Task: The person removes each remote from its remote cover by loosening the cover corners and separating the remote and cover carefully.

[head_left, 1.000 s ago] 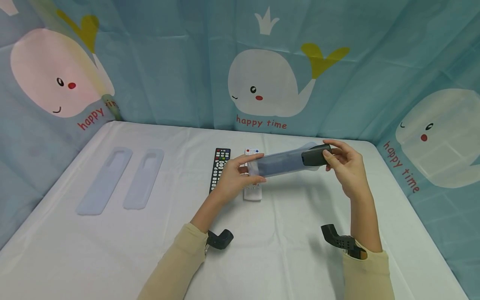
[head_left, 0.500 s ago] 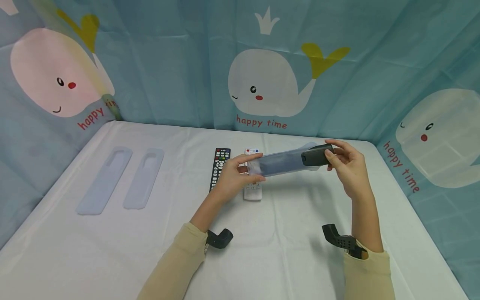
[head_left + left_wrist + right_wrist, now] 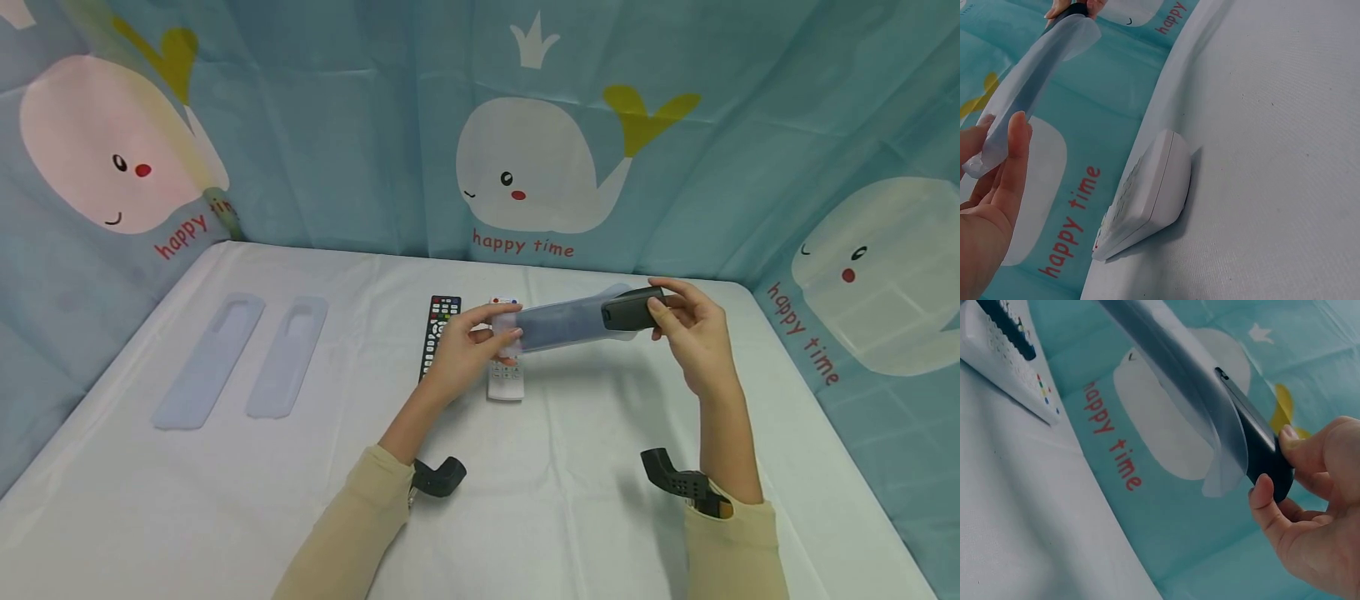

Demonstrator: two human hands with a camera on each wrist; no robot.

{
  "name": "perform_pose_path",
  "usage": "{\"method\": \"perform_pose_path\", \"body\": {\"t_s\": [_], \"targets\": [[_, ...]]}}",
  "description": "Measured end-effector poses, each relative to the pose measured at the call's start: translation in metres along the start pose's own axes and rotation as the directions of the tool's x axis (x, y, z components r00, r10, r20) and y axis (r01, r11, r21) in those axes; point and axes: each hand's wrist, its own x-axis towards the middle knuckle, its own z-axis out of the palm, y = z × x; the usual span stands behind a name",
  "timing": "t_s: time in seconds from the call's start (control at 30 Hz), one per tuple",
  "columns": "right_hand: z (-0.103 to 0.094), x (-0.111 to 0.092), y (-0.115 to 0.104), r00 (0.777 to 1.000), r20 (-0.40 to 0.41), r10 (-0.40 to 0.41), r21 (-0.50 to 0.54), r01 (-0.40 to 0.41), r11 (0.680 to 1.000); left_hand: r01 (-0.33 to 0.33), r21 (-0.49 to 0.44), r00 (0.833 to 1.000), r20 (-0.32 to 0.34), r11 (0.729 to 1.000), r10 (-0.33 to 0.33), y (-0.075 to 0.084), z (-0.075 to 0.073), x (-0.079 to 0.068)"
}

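A black remote control (image 3: 628, 310) sits partly inside a translucent silicone sleeve (image 3: 558, 323), both held above the table. My right hand (image 3: 697, 346) pinches the bare end of this remote between thumb and fingers, as the right wrist view also shows at the dark casing (image 3: 1266, 450). At the other end, my left hand (image 3: 461, 354) pinches the sleeve's left tip. The sleeve's open end flares around the remote in the right wrist view. Beneath the left hand lie a black remote with many buttons (image 3: 444, 310) and a white remote (image 3: 506, 385), each partly covered.
Two more translucent sleeves (image 3: 212, 367) lie side by side on the left of the white-covered table (image 3: 600, 500). A blue curtain (image 3: 337, 150) with printed whales stands behind the table and along both sides.
My left hand has shifted slightly left, and its thumb has moved up onto the sleeve's tip. The right hand, remote and sleeve have stayed almost still.
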Motion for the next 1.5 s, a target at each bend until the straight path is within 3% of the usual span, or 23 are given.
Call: {"method": "perform_pose_path", "body": {"t_s": [0.27, 1.5], "targets": [[-0.0007, 0.0001, -0.0005, 1.0, 0.007, -0.004, 0.004, 0.004, 1.0, -0.052, -0.021, 0.998, -0.027, 0.998, 0.051, -0.0024, -0.0003, 0.0006], [-0.008, 0.0002, 0.0013, 1.0, 0.011, -0.007, 0.023, 0.007, 1.0, -0.049, -0.019, 0.999, -0.024, 0.999, 0.049, -0.0021, -0.0016, 0.0017]]}}
